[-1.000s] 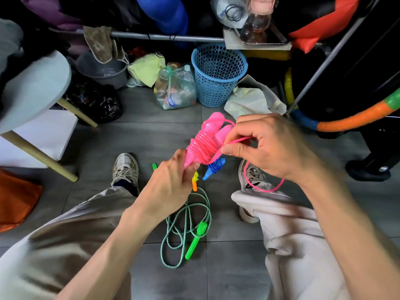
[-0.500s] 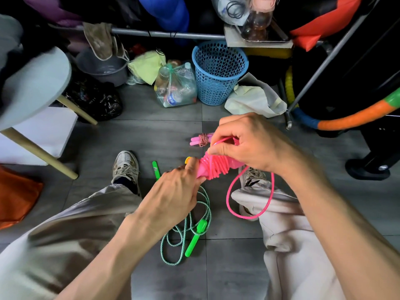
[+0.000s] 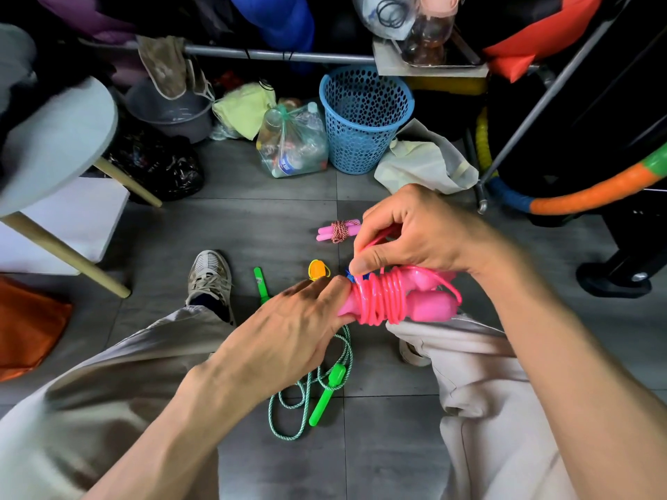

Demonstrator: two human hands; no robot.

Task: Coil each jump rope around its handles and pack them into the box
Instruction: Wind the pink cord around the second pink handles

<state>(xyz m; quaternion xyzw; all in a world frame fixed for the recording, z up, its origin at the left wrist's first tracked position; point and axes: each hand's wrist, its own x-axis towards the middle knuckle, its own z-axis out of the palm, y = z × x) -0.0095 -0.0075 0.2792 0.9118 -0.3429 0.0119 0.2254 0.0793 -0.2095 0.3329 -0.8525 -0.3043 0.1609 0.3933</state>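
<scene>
My left hand (image 3: 288, 330) grips the narrow ends of two pink handles (image 3: 429, 306) held side by side above my right knee. A pink rope (image 3: 382, 299) is wound in several turns around them. My right hand (image 3: 415, 232) pinches the rope's free end just above the coil. On the floor lie a loose green jump rope (image 3: 325, 395) with green handles, a small wrapped pink-handled rope (image 3: 337, 230), and an orange handle (image 3: 317, 270) partly hidden by my hands. No box is in view.
A blue mesh basket (image 3: 364, 117) and a bag of bottles (image 3: 292, 142) stand at the back. A grey stool (image 3: 57, 146) with wooden legs is at left, a white board (image 3: 72, 218) under it. A colourful hoop (image 3: 584, 193) leans at right. My shoes and knees frame the floor.
The hanging pink loop has been wound onto the handles and is gone. The bundle has turned level and shifted right and down, and my right hand now pinches the rope end.
</scene>
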